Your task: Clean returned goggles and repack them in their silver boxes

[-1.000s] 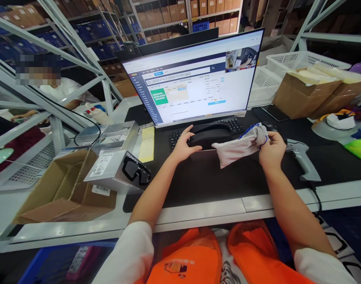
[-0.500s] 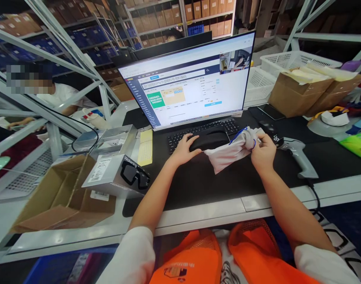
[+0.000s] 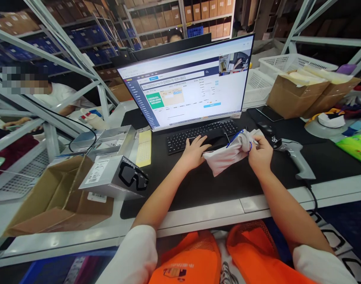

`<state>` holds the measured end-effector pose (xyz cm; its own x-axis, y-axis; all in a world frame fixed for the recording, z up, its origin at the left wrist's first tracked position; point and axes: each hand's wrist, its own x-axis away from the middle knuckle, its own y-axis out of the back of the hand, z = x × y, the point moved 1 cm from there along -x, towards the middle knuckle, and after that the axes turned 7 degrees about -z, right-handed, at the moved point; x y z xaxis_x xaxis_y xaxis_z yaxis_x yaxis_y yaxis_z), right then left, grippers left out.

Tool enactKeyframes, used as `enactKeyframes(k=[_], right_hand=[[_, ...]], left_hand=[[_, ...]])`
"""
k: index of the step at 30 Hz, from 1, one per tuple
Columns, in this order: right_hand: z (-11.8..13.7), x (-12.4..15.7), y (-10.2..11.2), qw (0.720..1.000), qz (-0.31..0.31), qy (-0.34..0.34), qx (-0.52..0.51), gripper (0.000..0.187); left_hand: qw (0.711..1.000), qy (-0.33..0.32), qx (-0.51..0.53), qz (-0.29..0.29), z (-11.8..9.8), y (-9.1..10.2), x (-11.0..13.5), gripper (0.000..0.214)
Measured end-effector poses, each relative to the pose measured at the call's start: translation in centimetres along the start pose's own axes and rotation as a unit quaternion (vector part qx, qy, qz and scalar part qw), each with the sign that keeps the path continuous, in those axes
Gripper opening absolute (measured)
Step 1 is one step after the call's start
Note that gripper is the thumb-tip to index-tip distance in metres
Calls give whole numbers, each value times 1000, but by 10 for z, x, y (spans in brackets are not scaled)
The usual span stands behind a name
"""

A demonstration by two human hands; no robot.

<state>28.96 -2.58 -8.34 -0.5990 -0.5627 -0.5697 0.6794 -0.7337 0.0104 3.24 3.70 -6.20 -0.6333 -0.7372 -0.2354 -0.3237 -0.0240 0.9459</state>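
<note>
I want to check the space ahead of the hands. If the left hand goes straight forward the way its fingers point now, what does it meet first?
The left hand already lies on the black case. Further on comes the keyboard, then the monitor, though depth is hard to judge.

At the middle of the table (image 3: 257, 203), on its black mat (image 3: 216, 183), the right hand (image 3: 259, 154) grips the bunched top of a pale cloth pouch (image 3: 227, 154) with a blue drawstring, while the left hand (image 3: 195, 152) rests on a black case (image 3: 211, 140) lying against the keyboard (image 3: 202, 134). Behind the keyboard stands a lit monitor (image 3: 189, 85). Just right of the right hand lies a grey barcode scanner (image 3: 294, 156) (its cable runs over the front edge). Toward the left edge sit a sunglasses box (image 3: 115, 177) and an open cardboard box (image 3: 59, 197). Near the far right corner stand two filled cartons (image 3: 304, 94) and white baskets (image 3: 283, 65). Another person (image 3: 54, 96) sits beyond the shelving frame at the left.
</note>
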Motion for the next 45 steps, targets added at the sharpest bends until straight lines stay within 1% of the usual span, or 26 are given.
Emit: enactKeyframes(k=[2, 3, 4, 5, 6, 7, 8, 9, 12, 13, 15, 17, 18, 21, 23, 26, 28, 29, 31, 34, 36, 38, 40, 41, 43, 45], right_hand=[[0, -1, 0, 1000, 3, -2, 2, 16], [1, 0, 0, 1000, 4, -2, 5, 16], [2, 0, 0, 1000, 2, -2, 10, 16], [2, 1, 0, 1000, -1, -3, 16, 17], [3, 2, 0, 1000, -6, -7, 22, 17], [3, 3, 0, 999, -14, -11, 30, 17], [3, 4, 0, 999, -24, -18, 37, 18], [2, 4, 0, 998, -34, -24, 40, 18], [-4, 3, 1, 997, -53, -38, 36, 19], [-6, 2, 1, 997, -50, -42, 34, 19], [-9, -2, 1, 998, -23, -53, 34, 21], [-10, -7, 0, 998, 16, -55, 33, 21], [-9, -10, 1, 998, 30, -43, 28, 20], [-7, -21, 4, 999, 30, 21, 15, 17], [-6, -28, 7, 999, 28, 29, 21, 18], [-7, -34, 12, 996, 66, -52, 9, 23], [-7, -36, 13, 988, 102, -111, -22, 25], [-7, -37, 13, 984, 115, -132, -38, 25], [-9, -40, 14, 978, 117, -159, -71, 24], [-19, -49, 17, 973, 64, -189, -111, 21], [-29, -56, 21, 975, 7, -192, -111, 18], [-39, -63, 26, 977, -57, -180, -95, 17], [-46, -68, 29, 975, -110, -171, -94, 18], [-48, -69, 30, 972, -129, -171, -102, 19], [-49, -71, 31, 966, -148, -174, -124, 20], [-48, -70, 30, 963, -152, -172, -139, 22]], left_hand=[[999, 1, 31, -11, 1, 0, -1, 53], [997, 6, 66, -36, 2, 1, 0, 48], [991, 12, 112, -78, 2, 3, 1, 42], [977, 18, 164, -132, 2, 5, 2, 38], [958, 21, 216, -189, 0, 8, 5, 39], [936, 18, 262, -232, -3, 12, 8, 44], [922, 14, 295, -251, -7, 15, 12, 47], [919, 11, 311, -241, -12, 19, 16, 47], [947, 30, 295, -125, -26, 25, 25, 52], [950, 37, 290, -106, -29, 25, 27, 51], [944, 40, 307, -116, -31, 22, 26, 44], [924, 44, 352, -141, -28, 17, 24, 42], [914, 54, 375, -142, -26, 15, 22, 43], [898, 93, 413, -120, -22, 13, 18, 44], [903, 102, 401, -116, -22, 18, 16, 41], [913, 111, 377, -111, -21, 27, 15, 38], [912, 127, 375, -104, -18, 30, 15, 39], [911, 136, 375, -106, -15, 30, 15, 39], [910, 155, 364, -127, -6, 31, 13, 40], [917, 185, 306, -177, 12, 32, 6, 40], [923, 198, 262, -203, 26, 34, -1, 39], [931, 197, 223, -211, 36, 36, -10, 33], [942, 183, 181, -215, 38, 37, -17, 24], [951, 164, 148, -214, 35, 37, -19, 23], [974, 110, 72, -187, 23, 36, -23, 29], [993, 62, 5, -105, 7, 33, -27, 35]])
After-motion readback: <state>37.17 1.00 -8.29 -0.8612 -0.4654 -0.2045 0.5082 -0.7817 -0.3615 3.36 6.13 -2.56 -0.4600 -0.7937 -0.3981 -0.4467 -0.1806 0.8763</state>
